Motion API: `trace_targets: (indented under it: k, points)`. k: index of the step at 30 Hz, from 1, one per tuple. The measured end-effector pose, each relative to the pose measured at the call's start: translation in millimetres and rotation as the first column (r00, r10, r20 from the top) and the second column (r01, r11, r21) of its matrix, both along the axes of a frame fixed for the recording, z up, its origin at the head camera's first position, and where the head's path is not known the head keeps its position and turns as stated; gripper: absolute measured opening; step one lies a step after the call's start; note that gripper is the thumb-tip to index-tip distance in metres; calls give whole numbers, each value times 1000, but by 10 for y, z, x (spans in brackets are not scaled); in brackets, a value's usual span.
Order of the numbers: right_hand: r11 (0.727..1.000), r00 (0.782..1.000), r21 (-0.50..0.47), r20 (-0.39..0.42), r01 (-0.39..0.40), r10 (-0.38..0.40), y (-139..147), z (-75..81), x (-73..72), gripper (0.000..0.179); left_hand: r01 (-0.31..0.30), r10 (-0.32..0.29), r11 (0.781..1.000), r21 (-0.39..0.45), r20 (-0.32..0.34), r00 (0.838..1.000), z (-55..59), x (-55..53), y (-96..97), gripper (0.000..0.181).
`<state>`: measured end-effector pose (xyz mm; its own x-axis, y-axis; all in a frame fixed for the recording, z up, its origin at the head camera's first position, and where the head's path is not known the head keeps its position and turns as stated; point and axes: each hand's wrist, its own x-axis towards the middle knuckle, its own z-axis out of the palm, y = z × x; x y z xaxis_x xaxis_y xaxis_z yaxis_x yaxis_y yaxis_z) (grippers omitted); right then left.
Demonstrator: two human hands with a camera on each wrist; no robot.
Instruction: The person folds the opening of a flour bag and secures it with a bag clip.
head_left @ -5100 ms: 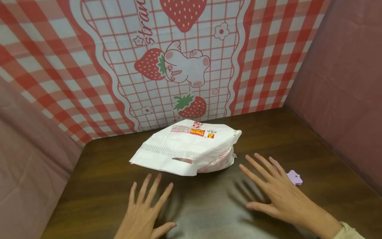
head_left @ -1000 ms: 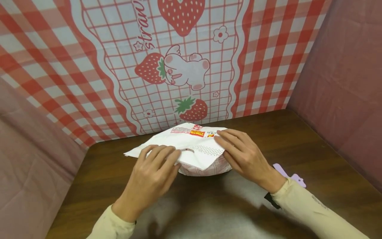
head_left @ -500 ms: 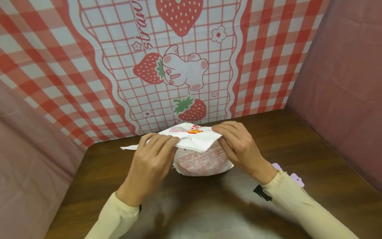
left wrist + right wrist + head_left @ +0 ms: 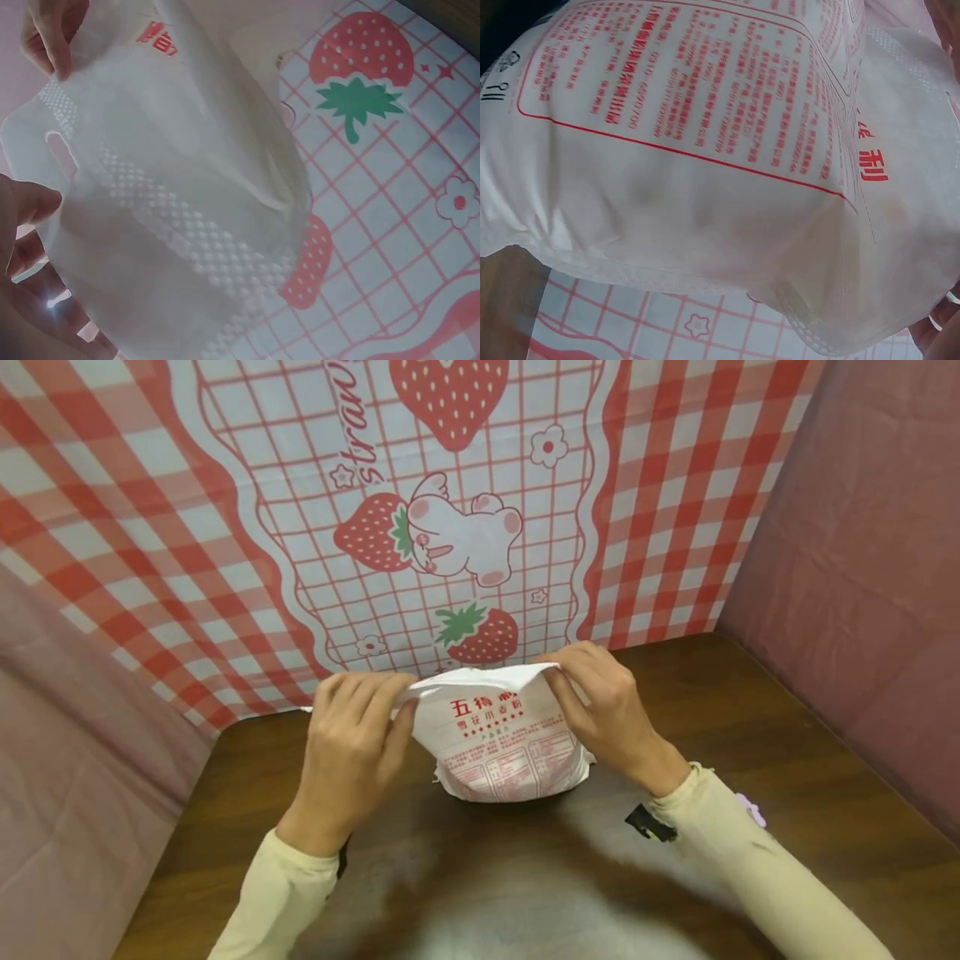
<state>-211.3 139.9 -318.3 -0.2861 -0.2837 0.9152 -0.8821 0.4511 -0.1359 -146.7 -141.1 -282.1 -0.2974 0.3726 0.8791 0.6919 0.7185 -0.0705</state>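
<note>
- White bag [image 4: 498, 735]: one, red-printed, base seated on the far middle of the desk [image 4: 480, 893], close before the checked cloth [image 4: 675, 485].
- Change, last second: its top, which lay folded over toward the near side, has been raised; the red-lettered front panel [image 4: 517, 764], mostly covered then, now faces the near side. The base has stayed about where it was.
- Bearing on the work: the bag's upper part is now held up by the hands; whether its mouth is sealed or parted cannot be told.
- Left hand [image 4: 348, 743]: fingers curled over the left part of the top edge, thumb beneath, gripping the bag; in the left wrist view, the thumb is beside the handle slot [image 4: 73, 146].
- Right hand [image 4: 603, 706]: fingers narrow, pinching the right end of the top edge.
- Lavender thing [image 4: 752, 810]: one, on the desk at right, partly behind the right sleeve [image 4: 757, 860]; more covered than a second ago.
- Black piece [image 4: 649, 823]: one, beside the right cuff; purpose unclear.
- Pink cloth: one length at left [image 4: 67, 777], one at right [image 4: 862, 568], flanking the desk.
- Obstructions: left hand hides the bag's upper left; checked cloth limits room on the far side.
</note>
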Motion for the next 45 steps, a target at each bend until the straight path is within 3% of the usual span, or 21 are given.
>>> trace_targets:
  k: [13,20,26,33,37,41,45]
  points:
    - [996,1000,-94,15,0,2,-28,67,-62,9,-94,91,993,65,54,994,-27,-43,-293,23]
    - [991,999,-133,37,30,-25,-27,96,-98,5,-131,119,982,140,93,989,-102,-114,-413,33]
    - [984,998,-176,53,40,-31,-30,88,-132,6,-96,54,957,274,157,986,-234,-202,-383,64]
    - [970,995,-238,98,48,-26,-53,82,-157,10,-56,-35,890,453,191,981,-431,-241,-306,86]
    - [961,989,-263,138,88,-53,-38,76,-165,10,-57,-77,899,433,286,955,-559,-262,-268,75]
    - [945,975,-300,213,128,-64,-29,63,-174,12,-59,-104,923,381,394,913,-697,-255,-209,53]
    - [933,963,-329,264,144,-55,-27,60,-177,14,-43,-130,943,329,484,865,-812,-243,-158,54]
